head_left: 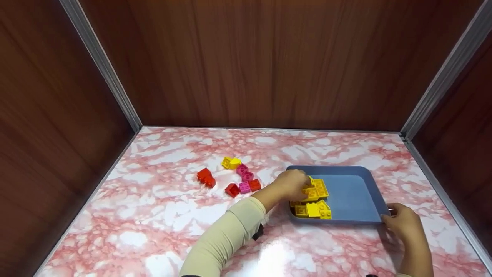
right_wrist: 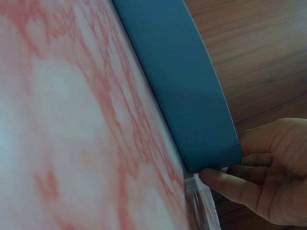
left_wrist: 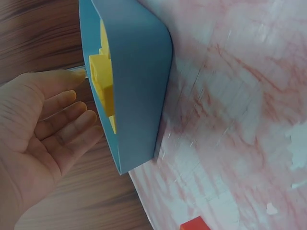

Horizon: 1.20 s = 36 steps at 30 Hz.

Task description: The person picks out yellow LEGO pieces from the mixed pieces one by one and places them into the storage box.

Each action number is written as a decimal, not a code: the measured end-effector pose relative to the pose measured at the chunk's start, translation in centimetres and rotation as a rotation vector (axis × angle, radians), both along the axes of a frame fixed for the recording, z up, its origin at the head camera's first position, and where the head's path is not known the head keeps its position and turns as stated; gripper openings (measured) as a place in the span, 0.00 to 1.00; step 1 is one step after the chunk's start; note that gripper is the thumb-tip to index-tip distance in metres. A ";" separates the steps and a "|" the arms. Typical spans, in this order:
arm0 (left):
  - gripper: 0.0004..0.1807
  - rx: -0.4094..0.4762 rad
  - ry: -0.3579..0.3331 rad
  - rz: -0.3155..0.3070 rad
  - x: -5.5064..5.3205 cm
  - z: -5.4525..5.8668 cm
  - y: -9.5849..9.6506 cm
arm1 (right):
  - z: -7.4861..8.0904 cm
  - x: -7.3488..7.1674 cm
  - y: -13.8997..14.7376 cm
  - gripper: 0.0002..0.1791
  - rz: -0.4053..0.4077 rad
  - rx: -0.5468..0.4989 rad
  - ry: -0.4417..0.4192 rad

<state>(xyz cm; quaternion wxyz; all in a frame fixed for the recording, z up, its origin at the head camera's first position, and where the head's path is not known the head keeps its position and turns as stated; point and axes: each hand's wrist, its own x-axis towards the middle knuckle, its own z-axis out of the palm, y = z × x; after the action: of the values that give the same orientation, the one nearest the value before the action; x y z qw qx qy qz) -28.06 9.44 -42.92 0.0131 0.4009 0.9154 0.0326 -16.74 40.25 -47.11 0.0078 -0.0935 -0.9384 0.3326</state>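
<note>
A blue-grey tray (head_left: 349,196) lies on the table at the right, with several yellow bricks (head_left: 313,209) gathered along its left side. My left hand (head_left: 294,184) reaches over the tray's left wall, fingertips by the yellow bricks. In the left wrist view, the left hand's fingers (left_wrist: 72,139) are loosely bent beside the rim, and no brick shows in them. At the tray's near right corner, my right hand (head_left: 403,221) grips the edge between thumb and fingers. The right wrist view shows that corner of the tray (right_wrist: 192,96) held by the right hand (right_wrist: 268,172).
Left of the tray lie loose bricks on the marbled table (head_left: 153,231): a yellow pair (head_left: 231,162), pink bricks (head_left: 245,173), red bricks (head_left: 206,177) and another red one (head_left: 232,190). Wood-patterned panels (head_left: 269,65) enclose the back and sides.
</note>
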 end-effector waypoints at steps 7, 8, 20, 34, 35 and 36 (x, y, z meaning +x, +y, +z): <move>0.16 -0.005 0.003 0.002 0.3 0.4 -1.3 | 0.0 -0.2 0.0 0.28 -0.016 0.004 -0.018; 0.16 -0.002 0.002 0.003 0.4 0.4 -1.5 | 0.1 -0.2 0.0 0.28 -0.017 0.004 -0.020; 0.18 0.052 0.025 0.017 0.3 0.5 -4.4 | 0.0 -0.1 0.0 0.29 -0.009 0.012 -0.004; 0.17 0.156 0.048 0.088 -0.3 0.3 -8.7 | 0.0 -0.2 0.1 0.28 -0.002 0.013 0.001; 0.16 0.167 0.049 0.091 -0.4 0.3 -9.1 | 0.0 -0.1 0.1 0.28 -0.003 0.013 0.003; 0.16 0.176 0.054 0.094 -0.4 0.3 -9.4 | 0.0 -0.1 0.1 0.27 -0.004 0.012 0.005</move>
<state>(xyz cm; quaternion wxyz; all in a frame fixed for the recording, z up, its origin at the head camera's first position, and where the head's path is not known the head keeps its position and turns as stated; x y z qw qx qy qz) -28.49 0.00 -42.66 -0.0482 0.3577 0.9269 0.1026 -16.87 40.32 -47.14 0.0114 -0.0946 -0.9402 0.3271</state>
